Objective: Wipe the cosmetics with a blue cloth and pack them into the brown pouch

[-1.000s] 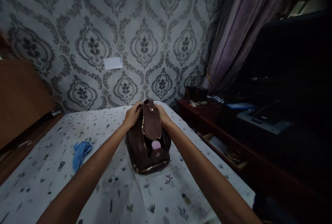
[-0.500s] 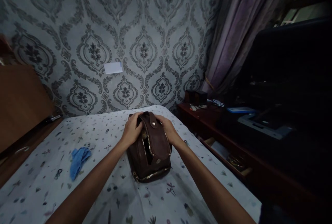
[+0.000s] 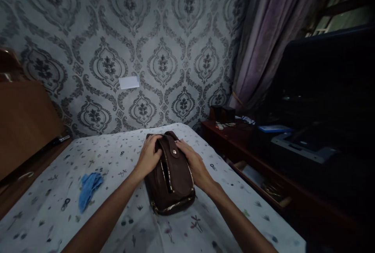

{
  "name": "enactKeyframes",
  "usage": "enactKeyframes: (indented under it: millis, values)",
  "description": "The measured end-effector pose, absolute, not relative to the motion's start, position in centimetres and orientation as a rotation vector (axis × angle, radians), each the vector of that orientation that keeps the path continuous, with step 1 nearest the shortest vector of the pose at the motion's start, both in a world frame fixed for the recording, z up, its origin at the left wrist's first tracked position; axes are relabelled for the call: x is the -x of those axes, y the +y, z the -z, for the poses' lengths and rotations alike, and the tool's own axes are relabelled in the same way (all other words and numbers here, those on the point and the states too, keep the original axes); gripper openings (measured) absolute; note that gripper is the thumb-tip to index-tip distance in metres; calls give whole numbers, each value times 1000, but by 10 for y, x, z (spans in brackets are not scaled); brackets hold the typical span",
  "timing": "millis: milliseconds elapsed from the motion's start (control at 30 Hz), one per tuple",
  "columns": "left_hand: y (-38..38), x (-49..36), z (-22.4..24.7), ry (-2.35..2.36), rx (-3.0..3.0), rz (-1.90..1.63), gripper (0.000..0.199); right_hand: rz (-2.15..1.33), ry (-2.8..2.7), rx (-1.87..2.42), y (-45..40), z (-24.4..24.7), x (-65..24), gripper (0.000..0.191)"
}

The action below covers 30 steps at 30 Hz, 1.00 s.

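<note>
A brown leather bag (image 3: 182,173) with gold zippers lies on the bed's patterned white sheet (image 3: 117,206). One of its zipped pockets gapes in a narrow dark slit. My left hand (image 3: 149,155) grips the bag's upper left side near that slit, thumb and fingers curled at the edge. On the upper right side, beside the snap strap, rests my right hand (image 3: 193,163), its fingers closed against the leather; the fingertips are partly hidden. Left of the bag is a crumpled blue cloth (image 3: 89,190).
A dark red desk (image 3: 211,128) with small black boxes (image 3: 222,113) stands at the right, its drawer (image 3: 260,182) pulled out. Behind it hangs a purple curtain (image 3: 263,38). A brown board (image 3: 26,124) stands at the left. Patterned wallpaper covers the wall behind.
My right hand has shifted down along the bag's right side. The flap beside the slit lies flatter, and the slit looks narrower. The whole view has tilted slightly upward.
</note>
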State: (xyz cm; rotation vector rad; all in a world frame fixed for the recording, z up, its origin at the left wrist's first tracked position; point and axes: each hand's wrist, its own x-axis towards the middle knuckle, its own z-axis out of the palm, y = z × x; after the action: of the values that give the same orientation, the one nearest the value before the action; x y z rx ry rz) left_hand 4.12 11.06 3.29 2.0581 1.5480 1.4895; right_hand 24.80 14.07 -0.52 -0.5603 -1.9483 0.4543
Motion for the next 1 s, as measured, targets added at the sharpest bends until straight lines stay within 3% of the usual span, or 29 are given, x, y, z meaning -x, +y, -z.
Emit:
enactKeyframes:
  millis: [400, 633, 867, 1000]
  values:
    - [100, -46, -41, 1688, -2011, -1462, 32, -423, -1953, 686, 120, 6, -247, 58]
    - [101, -52, -54, 1388, -1655, -1473, 25, -518, -1956, 686, 126, -3, -247, 59]
    - [102, -54, -40, 1289, -1482, -1503, 35, -638, -2022, 605, 126, -12, -252, 61]
    - [103, -53, -33, 1320, -1516, -1499, 35, -756, -2065, 553, 131, -16, -264, 53]
